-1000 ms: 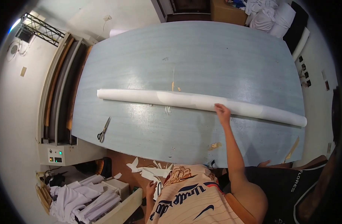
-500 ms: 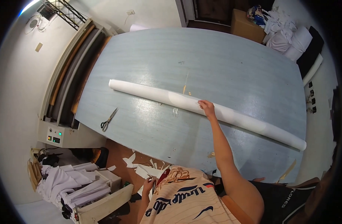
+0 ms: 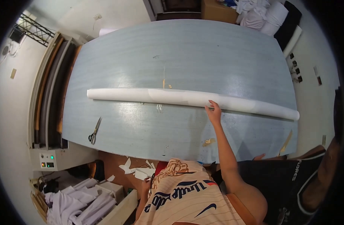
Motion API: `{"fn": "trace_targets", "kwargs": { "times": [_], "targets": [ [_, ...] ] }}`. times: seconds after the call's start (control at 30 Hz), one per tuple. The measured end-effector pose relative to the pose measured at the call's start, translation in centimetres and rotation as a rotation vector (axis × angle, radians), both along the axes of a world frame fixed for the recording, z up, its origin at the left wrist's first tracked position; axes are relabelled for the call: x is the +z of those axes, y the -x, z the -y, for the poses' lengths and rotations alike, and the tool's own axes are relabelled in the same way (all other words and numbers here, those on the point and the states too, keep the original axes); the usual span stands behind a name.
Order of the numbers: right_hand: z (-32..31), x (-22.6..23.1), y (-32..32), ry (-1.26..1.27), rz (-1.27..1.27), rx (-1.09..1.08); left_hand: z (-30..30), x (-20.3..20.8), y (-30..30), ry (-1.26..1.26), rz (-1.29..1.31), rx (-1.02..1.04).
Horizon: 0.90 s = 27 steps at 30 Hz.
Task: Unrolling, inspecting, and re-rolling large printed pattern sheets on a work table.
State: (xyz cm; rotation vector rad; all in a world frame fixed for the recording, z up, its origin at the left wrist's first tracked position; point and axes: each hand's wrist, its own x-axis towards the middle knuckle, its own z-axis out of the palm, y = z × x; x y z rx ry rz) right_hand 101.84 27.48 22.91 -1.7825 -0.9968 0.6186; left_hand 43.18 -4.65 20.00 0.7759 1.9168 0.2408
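Observation:
A long white roll (image 3: 123, 93), seemingly paper or fabric, lies nearly straight across the blue-grey table (image 3: 115, 60). My right hand (image 3: 215, 110) is at its near side, right of the middle. Thumb and fingers are curved and apart, the fingertips at the roll's surface; they do not close around it. Low beside my shirt hangs my left hand (image 3: 146, 184), by the table's near edge; its fingers are mostly hidden. Black-handled scissors (image 3: 94, 132) lie on the near left part of the table, well away from both hands.
A roller machine (image 3: 52, 90) borders the table on the left. Another person in a black top (image 3: 269, 180) stands close at my right, a hand (image 3: 259, 156) at the table edge. Paper scraps (image 3: 132, 170) litter the floor; a pile of white cloth (image 3: 78, 200) sits lower left.
The view has shifted and turned, so the roll looks more level. My right hand's fingers have opened from a closer pinch and sit at the roll's near edge.

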Motion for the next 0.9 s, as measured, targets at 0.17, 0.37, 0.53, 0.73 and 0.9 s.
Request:
{"fn": "trace_targets", "kwargs": {
  "times": [0.17,0.37,0.53,0.73,0.9],
  "targets": [
    [0.0,-0.1,3.6,-0.001,0.144,-0.014,-9.7,0.1,9.0,-0.368,-0.573,-0.253],
    [-1.2,0.5,13.4,0.121,0.044,0.066,-28.4,3.1,21.1,-0.635,-0.746,-0.24],
    [-0.4,1.8,16.2,0.263,0.029,-0.026,-40.9,3.4,30.0,-0.532,-0.917,-0.33],
    [8.3,3.1,14.7,0.462,0.073,-0.208,-47.1,1.9,29.3,-0.179,-0.877,-0.359],
    [8.7,3.5,13.5,0.618,0.148,-0.179,-46.1,-1.4,33.7,-0.313,-0.925,-0.37]
  ]
}}
